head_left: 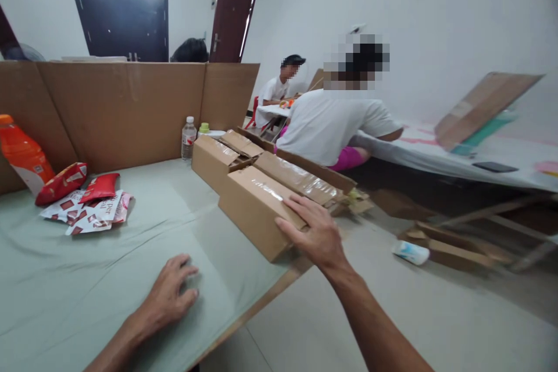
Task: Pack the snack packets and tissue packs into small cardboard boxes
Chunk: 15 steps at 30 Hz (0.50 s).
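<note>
My right hand (316, 232) lies on the near right end of a closed, taped cardboard box (257, 203), its fingers stretched out over the top. Low on the left, my left hand (172, 288) is by the green tablecloth (152, 250), empty, with its fingers loosely bent and apart. More taped cardboard boxes (300, 177) sit directly behind the first one, along the table's right edge. On the left side are red snack packets (100, 187), white and brown snack packets (96, 215) and an orange bottle (24, 151).
A clear plastic bottle (189, 139) stands near a tall cardboard screen (122, 104). A person in a white shirt (331, 128) sits beyond the boxes at another table (457, 165). On the floor lie a white and blue container (412, 253) and an open cardboard box (457, 247).
</note>
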Each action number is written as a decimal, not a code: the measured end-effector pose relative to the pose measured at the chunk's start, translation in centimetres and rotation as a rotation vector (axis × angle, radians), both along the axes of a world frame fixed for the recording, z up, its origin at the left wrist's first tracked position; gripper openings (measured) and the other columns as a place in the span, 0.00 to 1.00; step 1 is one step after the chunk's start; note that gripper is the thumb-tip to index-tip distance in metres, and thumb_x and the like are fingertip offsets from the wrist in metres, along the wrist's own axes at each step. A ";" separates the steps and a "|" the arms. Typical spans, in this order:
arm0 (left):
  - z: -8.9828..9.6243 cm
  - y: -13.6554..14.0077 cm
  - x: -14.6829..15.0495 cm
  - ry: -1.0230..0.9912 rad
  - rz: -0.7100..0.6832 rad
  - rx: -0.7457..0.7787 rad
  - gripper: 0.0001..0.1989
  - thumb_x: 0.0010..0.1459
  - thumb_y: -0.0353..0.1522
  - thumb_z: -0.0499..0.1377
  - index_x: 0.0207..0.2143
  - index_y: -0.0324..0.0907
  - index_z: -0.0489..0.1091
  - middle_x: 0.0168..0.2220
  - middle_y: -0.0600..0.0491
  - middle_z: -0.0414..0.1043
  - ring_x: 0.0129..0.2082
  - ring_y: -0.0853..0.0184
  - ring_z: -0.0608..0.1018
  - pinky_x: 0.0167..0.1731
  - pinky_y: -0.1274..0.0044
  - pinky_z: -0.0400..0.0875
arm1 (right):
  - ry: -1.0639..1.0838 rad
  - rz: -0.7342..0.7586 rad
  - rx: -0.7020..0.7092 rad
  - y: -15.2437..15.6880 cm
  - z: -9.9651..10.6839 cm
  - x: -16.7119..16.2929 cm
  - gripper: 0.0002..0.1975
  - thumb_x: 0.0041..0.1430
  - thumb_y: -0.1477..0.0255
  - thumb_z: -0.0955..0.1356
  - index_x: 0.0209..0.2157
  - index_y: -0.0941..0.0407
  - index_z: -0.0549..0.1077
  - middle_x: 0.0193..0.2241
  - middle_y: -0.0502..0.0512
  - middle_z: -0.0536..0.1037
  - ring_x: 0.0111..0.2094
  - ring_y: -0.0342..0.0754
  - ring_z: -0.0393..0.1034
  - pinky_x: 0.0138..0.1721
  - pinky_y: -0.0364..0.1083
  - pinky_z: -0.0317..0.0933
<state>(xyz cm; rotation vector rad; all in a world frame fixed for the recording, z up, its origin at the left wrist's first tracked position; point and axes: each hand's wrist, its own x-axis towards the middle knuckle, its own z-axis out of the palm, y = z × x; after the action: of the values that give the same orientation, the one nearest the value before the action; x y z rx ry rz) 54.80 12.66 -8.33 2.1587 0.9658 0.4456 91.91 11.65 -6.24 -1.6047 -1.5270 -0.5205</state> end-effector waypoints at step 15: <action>0.1 -9.8 -8.6 0.122 -0.169 -0.068 0.13 0.66 0.39 0.55 0.43 0.49 0.78 0.37 0.52 0.81 0.38 0.62 0.80 0.41 0.75 0.74 | -0.115 -0.133 0.237 -3.8 -0.1 -7.0 0.22 0.65 0.68 0.69 0.59 0.57 0.71 0.65 0.72 0.65 0.63 0.72 0.62 0.59 0.69 0.57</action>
<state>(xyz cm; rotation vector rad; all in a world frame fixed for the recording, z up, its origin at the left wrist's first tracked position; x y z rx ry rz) 46.19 2.81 -8.21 2.2036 0.8420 0.1992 84.90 7.88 -6.34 -1.5190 -1.3890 -0.8476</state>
